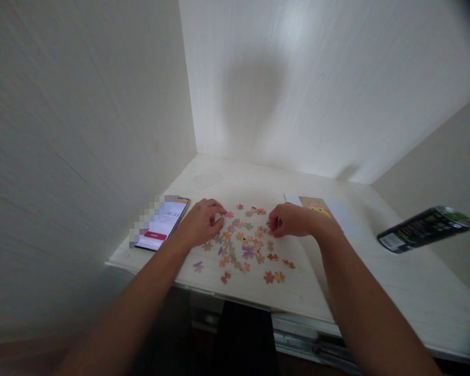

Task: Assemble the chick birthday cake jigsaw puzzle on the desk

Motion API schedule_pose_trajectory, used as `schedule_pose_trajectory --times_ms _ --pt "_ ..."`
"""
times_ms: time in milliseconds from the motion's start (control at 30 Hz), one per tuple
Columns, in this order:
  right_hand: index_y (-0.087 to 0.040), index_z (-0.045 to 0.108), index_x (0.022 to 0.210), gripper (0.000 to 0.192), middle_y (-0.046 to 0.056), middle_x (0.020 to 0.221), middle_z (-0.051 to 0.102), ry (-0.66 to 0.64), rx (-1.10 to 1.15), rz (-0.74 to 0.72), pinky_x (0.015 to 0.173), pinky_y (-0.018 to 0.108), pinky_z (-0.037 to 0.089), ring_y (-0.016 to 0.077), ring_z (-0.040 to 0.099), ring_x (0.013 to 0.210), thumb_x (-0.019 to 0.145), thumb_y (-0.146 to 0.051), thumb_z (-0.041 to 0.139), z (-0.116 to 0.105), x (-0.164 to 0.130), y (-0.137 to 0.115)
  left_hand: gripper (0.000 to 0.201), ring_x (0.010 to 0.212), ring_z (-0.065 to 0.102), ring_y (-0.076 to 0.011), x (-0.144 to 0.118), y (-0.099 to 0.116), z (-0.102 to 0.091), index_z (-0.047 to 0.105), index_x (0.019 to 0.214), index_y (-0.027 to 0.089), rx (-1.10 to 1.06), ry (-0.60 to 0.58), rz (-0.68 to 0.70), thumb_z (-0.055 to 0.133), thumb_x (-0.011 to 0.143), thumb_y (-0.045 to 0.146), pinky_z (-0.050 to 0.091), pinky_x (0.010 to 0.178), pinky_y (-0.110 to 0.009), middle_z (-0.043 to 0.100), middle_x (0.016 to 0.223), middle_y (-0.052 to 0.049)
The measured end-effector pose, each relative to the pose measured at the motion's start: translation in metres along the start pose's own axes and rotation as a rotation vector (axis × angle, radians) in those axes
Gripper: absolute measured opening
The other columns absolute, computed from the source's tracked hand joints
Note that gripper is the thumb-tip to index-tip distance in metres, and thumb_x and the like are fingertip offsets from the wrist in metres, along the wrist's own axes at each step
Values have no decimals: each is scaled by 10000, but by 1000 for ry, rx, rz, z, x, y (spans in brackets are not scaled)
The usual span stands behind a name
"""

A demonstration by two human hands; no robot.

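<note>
Many small jigsaw puzzle pieces (247, 251) in pink, orange, yellow and purple lie loose across the white desk, some close together or overlapping. My left hand (204, 222) rests at their left side, thumb and index finger apart, with the index fingertip at a pink puzzle piece (230, 214). On the right side of the spread, my right hand (288, 218) has its thumb and fingertips pinched together low over the desk. What sits in that pinch is mostly hidden; a bit of pink shows at the fingertips, seemingly a puzzle piece.
A phone (162, 222) showing a running timer lies left of my left hand. Behind my right forearm is a sheet with a yellow cartoon picture (317, 206). A dark can (423, 228) stands at the right. White panels (235, 78) enclose the desk (258, 292).
</note>
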State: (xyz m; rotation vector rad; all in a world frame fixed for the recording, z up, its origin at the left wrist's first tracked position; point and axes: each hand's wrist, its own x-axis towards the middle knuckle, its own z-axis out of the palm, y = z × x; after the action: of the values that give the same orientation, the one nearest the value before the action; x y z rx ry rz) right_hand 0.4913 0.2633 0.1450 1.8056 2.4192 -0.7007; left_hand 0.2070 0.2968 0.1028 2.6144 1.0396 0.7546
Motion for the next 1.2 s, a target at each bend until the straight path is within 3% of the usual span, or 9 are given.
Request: schedule_pose_trajectory --times_ms 100,200,333,467,633,900,1200 --pt "-208 683 658 54 16 647 681 -10 7 -51 503 244 395 136 579 561 647 -167 715 -1 -1 0 285 1024 566 -210 1 1 4 702 1087 223 5 -39 54 542 852 203 431 951 -371 648 1179 -54" --pt "-197 681 730 23 15 678 676 -16 118 -138 524 234 397 123 567 587 714 -214 679 -3 3 1 293 1028 569 -220 2 0 7 706 1101 233 27 -81 98 535 864 205 419 959 -391 669 1168 -40" --pt "-168 685 856 145 17 699 653 152 333 -164 536 228 394 104 534 579 802 -277 608 6 21 -5 289 1007 583 -219 3 -1 9 712 1092 240 26 -95 127 533 868 202 423 940 -397 684 1144 -34" --pt "-153 700 854 170 29 729 659 261 420 -225 576 236 397 110 529 622 800 -294 622 27 46 -13 285 998 586 -223 2 -2 9 716 1084 247 24 -84 142 541 863 204 435 919 -403 689 1125 -34" --pt "-157 711 858 152 16 699 653 333 360 -236 578 238 376 109 519 611 810 -258 607 41 58 -20 271 991 577 -223 1 -2 11 725 1055 245 44 -75 145 547 856 195 440 911 -400 688 1111 -22" --pt "-173 729 902 163 26 771 690 425 254 -229 614 230 382 110 540 652 820 -203 592 43 62 -28 280 964 580 -220 3 -2 12 723 1057 261 54 -58 135 558 844 185 447 894 -406 686 1092 -36" --pt "-173 740 956 202 55 854 708 445 189 -222 661 237 414 123 576 706 836 -188 578 43 61 -32 282 979 580 -223 3 -1 12 724 1054 245 78 -64 122 542 849 178 449 906 -408 684 1110 -37"
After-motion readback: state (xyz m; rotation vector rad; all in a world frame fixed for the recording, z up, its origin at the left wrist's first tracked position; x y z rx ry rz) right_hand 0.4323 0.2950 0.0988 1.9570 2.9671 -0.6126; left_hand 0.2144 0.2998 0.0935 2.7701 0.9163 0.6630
